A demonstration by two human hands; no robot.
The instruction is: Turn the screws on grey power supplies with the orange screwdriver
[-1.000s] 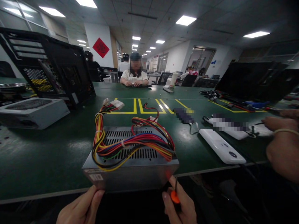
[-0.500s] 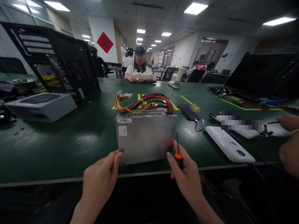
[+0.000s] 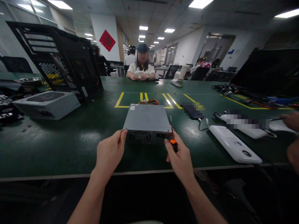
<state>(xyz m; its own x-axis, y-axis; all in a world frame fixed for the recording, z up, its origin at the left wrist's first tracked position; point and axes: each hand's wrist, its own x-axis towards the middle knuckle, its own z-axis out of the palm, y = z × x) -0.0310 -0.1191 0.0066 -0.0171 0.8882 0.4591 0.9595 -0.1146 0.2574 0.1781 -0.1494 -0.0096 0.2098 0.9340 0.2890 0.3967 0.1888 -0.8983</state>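
A grey metal computer power supply (image 3: pixel 147 117) is in front of me, its broad face up and its fan grille and socket side toward me. Bundled coloured cables (image 3: pixel 149 102) show behind its far edge. My left hand (image 3: pixel 111 149) pinches its near left corner. At the near right corner, my right hand (image 3: pixel 179 152) grips the unit and also holds a screwdriver (image 3: pixel 173 137) with an orange and black handle, shaft pointing up. Whether the unit's underside rests on the table is hidden.
Left stand an open black computer case (image 3: pixel 77 65) and a second power supply (image 3: pixel 51 104). To the right lie a phone (image 3: pixel 192 111) and white power banks (image 3: pixel 234 144) with cables. Another person's hand (image 3: pixel 293 155) is at the right edge. A person (image 3: pixel 141 68) sits opposite.
The power supply has tipped away from me, from standing upright to lying nearly flat, bringing its fan side into view. Its cables have gone down behind it. Both hands moved with it.
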